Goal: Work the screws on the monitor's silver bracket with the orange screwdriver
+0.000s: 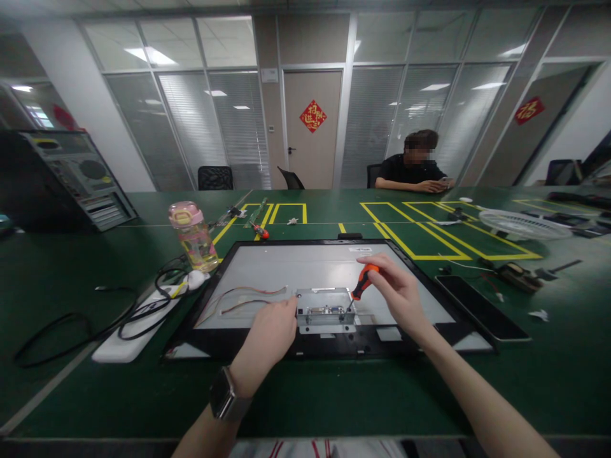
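Note:
A monitor panel [267, 261] lies face down on the green table, its grey metal back up. Near its front edge sits a small metal cover box [325, 309] with connector ports. My right hand [398, 289] is closed round a screwdriver [361, 285] with an orange and black handle, its tip down at the right side of the box. My left hand [270, 334], with a watch on the wrist, is curled with its fingertips pressed against the left edge of the box. Thin coloured wires [248, 299] run across the panel to the left of the box.
A pink drink bottle [193, 235], a white power strip [138, 331] and black cables [76, 324] lie at the left. A second screwdriver [260, 230] lies beyond the panel, a dark slab [482, 308] to its right, a computer case [71, 175] far left. A person [415, 168] sits across the table.

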`<action>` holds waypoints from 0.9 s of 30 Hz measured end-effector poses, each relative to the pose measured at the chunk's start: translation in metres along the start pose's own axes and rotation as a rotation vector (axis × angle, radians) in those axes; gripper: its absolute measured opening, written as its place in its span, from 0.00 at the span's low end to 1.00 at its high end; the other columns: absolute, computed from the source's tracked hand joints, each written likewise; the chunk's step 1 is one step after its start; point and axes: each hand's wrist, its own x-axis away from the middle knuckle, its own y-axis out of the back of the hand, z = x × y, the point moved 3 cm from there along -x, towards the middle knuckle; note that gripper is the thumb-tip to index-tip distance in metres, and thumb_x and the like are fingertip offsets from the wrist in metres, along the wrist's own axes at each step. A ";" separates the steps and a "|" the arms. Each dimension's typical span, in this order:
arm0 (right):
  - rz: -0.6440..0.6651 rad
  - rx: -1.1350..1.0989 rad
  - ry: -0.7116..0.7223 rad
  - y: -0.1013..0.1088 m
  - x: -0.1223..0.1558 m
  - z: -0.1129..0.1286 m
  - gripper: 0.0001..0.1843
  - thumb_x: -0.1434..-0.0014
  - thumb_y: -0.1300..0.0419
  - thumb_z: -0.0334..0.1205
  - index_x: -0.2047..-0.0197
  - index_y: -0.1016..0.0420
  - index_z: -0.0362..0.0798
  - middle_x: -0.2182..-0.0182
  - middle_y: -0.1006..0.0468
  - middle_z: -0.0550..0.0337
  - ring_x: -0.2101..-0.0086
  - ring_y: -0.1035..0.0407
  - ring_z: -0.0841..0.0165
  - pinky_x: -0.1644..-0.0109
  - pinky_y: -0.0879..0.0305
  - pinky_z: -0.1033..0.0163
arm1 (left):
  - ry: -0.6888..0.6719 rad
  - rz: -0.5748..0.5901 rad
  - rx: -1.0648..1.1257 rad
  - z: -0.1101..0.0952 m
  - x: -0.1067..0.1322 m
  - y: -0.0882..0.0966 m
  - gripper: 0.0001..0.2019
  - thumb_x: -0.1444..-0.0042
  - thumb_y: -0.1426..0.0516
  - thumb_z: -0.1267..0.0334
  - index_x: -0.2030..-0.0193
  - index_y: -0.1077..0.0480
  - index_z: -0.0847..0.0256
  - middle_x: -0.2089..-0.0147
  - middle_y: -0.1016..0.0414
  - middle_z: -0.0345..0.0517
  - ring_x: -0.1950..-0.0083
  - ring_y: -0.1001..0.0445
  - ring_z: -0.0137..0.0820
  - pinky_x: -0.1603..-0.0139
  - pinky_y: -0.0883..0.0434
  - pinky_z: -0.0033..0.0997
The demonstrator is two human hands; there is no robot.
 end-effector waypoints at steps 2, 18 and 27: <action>0.039 -0.030 -0.009 0.000 0.000 -0.001 0.14 0.34 0.47 0.44 0.52 0.21 0.54 0.58 0.22 0.55 0.56 0.30 0.60 0.54 0.34 0.56 | 0.002 0.000 -0.004 0.000 0.000 -0.001 0.12 0.37 0.55 0.72 0.53 0.33 0.63 0.60 0.22 0.53 0.57 0.22 0.41 0.57 0.28 0.38; 0.058 -0.063 -0.086 0.001 0.001 -0.006 0.15 0.34 0.46 0.44 0.47 0.24 0.54 0.58 0.21 0.55 0.58 0.28 0.61 0.56 0.33 0.55 | 0.002 0.019 -0.009 -0.001 0.002 0.002 0.11 0.37 0.55 0.71 0.54 0.34 0.63 0.61 0.23 0.52 0.57 0.22 0.39 0.56 0.28 0.36; -0.006 -0.029 -0.016 0.001 -0.001 -0.003 0.11 0.37 0.42 0.44 0.55 0.20 0.55 0.61 0.23 0.56 0.59 0.31 0.61 0.56 0.35 0.55 | 0.003 0.003 -0.017 0.000 0.001 -0.004 0.11 0.37 0.55 0.71 0.53 0.33 0.63 0.61 0.23 0.53 0.57 0.22 0.40 0.57 0.28 0.37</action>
